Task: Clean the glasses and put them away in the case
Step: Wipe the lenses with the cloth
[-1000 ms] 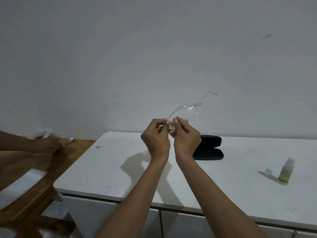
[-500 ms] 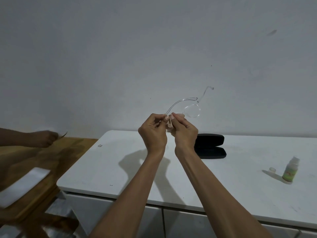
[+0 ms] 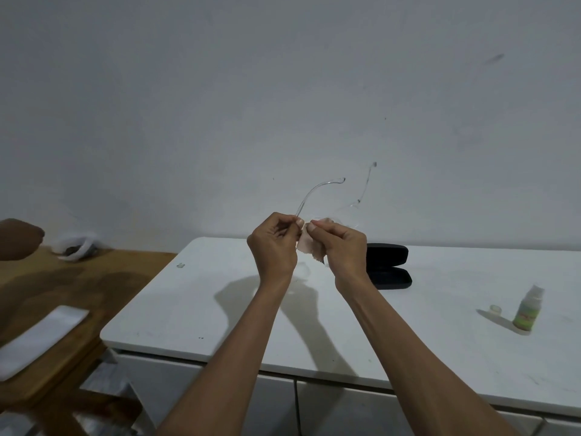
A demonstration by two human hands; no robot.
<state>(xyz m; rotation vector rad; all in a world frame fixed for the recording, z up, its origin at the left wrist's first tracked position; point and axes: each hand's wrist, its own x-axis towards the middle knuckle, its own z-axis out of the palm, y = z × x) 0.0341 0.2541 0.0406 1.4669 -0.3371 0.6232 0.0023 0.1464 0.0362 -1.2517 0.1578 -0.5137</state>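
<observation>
I hold clear-framed glasses [image 3: 314, 191] up in front of the wall, their temples pointing up and to the right. My left hand [image 3: 275, 247] pinches the frame at the base of the left temple. My right hand [image 3: 341, 247] pinches a small pinkish cloth [image 3: 309, 248] over one lens; the cloth hangs down between my hands. The other lens is faintly visible to the right of my right hand. The black glasses case [image 3: 391, 267] lies open on the white table [image 3: 188, 309], just behind my right wrist.
A small spray bottle [image 3: 528, 311] stands at the table's right, with its clear cap [image 3: 495, 309] beside it. At the left is a wooden table [image 3: 78, 284] with a white slab [image 3: 37, 338] and white wadding [image 3: 77, 247]; another person's hand [image 3: 19, 239] hovers there.
My hands have tilted the glasses, so the temples now point more upward. More of the cloth hangs out below my fingers. The other person's hand moved left.
</observation>
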